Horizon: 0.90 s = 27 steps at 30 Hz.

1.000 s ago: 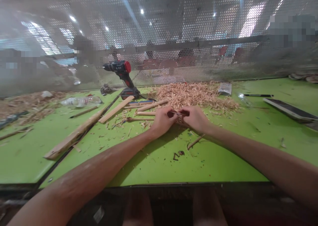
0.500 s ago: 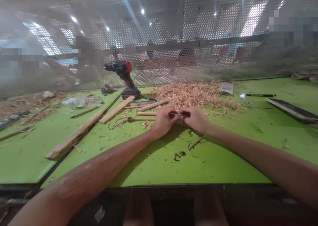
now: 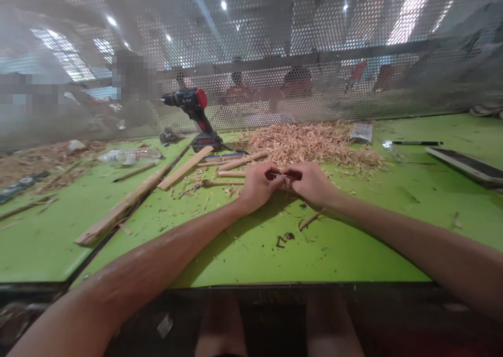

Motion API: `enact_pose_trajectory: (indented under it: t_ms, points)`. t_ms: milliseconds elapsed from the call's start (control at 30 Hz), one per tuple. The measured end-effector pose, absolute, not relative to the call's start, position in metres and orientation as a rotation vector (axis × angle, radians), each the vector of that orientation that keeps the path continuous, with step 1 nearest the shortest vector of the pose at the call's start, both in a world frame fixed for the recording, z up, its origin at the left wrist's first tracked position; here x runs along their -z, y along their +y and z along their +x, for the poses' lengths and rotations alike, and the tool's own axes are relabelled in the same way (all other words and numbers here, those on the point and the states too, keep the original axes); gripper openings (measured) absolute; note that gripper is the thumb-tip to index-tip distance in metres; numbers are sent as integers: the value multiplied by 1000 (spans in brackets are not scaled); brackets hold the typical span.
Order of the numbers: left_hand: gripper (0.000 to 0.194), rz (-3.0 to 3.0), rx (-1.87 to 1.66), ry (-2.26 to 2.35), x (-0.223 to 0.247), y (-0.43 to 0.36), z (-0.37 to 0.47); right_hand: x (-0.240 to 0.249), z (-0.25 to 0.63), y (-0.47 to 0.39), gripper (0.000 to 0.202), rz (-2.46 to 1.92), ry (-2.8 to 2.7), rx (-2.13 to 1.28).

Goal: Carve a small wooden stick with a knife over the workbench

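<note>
My left hand (image 3: 257, 185) and my right hand (image 3: 312, 183) meet fingertip to fingertip over the green table (image 3: 251, 263). Both are closed in a pinch around something small and thin between them, too small to name. Just left of my left hand lie thin wooden sticks (image 3: 231, 174). A pile of wood shavings (image 3: 310, 145) spreads behind both hands. Below my right hand a short stick (image 3: 310, 219) rests on the table, with a small dark crumpled scrap (image 3: 285, 239) beside it.
A cordless drill (image 3: 194, 113) stands upright at the back left. Wooden strips (image 3: 186, 167) and a long plank (image 3: 121, 210) lie left. A plastic bottle (image 3: 131, 156) is farther left. At right are a pen (image 3: 418, 143) and a phone-like device (image 3: 467, 163). Perforated mesh (image 3: 267, 43) stands behind.
The view has tipped down slightly, so the table appears a little higher or shifted. My hands keep nearly the same pose, fingertips still together.
</note>
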<state>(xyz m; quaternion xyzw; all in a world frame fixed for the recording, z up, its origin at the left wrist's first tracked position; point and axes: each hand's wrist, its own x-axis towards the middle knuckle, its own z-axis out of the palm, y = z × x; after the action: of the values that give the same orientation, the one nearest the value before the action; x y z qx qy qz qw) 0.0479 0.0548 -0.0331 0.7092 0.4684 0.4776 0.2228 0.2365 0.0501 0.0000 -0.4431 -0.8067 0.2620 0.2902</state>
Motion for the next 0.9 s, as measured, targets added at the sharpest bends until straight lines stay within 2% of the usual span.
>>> enact_pose_trajectory:
  t_ms: [333, 900]
  points:
    - [6, 1930, -1455, 1226, 43, 65, 49, 2, 243, 57, 30, -1205, -2150, -697]
    - [11, 1983, -1376, 1209, 43, 63, 47, 3, 243, 57, 26, -1198, -2169, -640]
